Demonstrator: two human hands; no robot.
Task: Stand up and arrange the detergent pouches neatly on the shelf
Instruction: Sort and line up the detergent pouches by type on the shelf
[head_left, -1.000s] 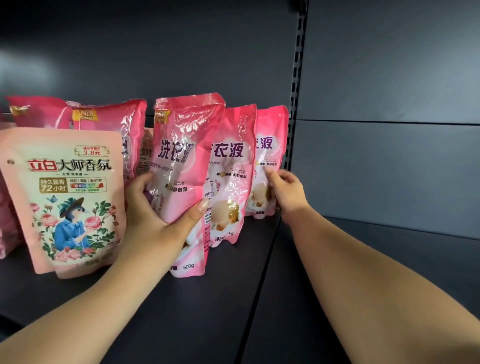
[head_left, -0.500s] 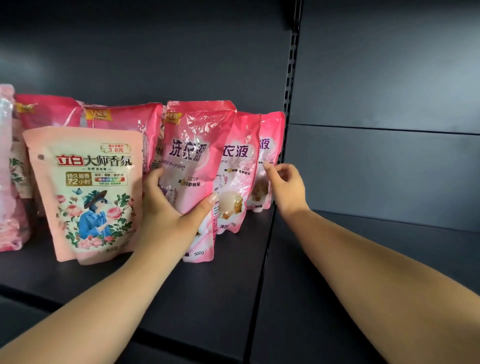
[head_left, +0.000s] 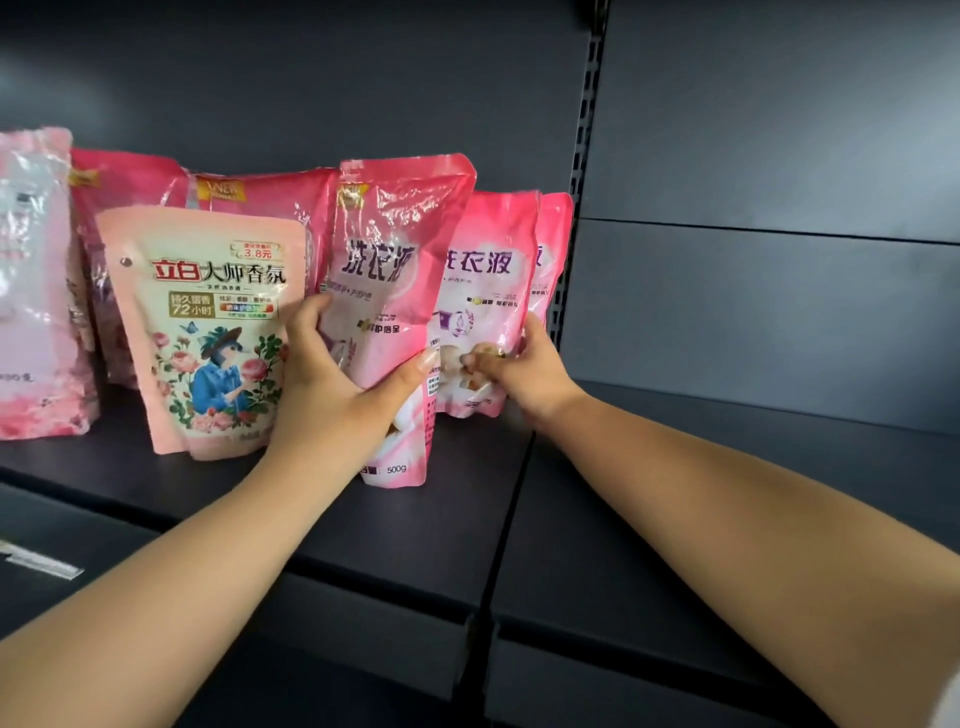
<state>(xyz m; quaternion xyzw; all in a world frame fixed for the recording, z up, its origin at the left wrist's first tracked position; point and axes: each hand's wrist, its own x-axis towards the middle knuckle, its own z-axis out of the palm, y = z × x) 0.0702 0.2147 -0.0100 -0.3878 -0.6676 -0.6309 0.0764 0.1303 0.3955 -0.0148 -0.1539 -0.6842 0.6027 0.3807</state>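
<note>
A: Near field?
B: Two bare forearms reach in from the bottom edge over the dark shelf (head_left: 415, 525). Left hand (head_left: 332, 395) grips the front pink pouch (head_left: 400, 291), thumb across its face, fingers curled round its left edge. That pouch stands upright, base on the shelf.
A: Right side?
B: Right hand (head_left: 524, 369) pinches the second pink pouch (head_left: 488, 291) low on its right edge, fingertips curled onto the front. It stands just behind and right of the front one, touching it.
A: Further back?
B: A third pink pouch (head_left: 553, 249) is mostly hidden behind the second, next to the slotted upright (head_left: 584, 156). Left of the left hand, a pale floral pouch (head_left: 208, 322) stands upright. Behind it a row of darker pink pouches (head_left: 260, 197) leans near the back panel (head_left: 311, 78). Far left, a glossy pouch (head_left: 36, 291) is cut off by the frame edge.
</note>
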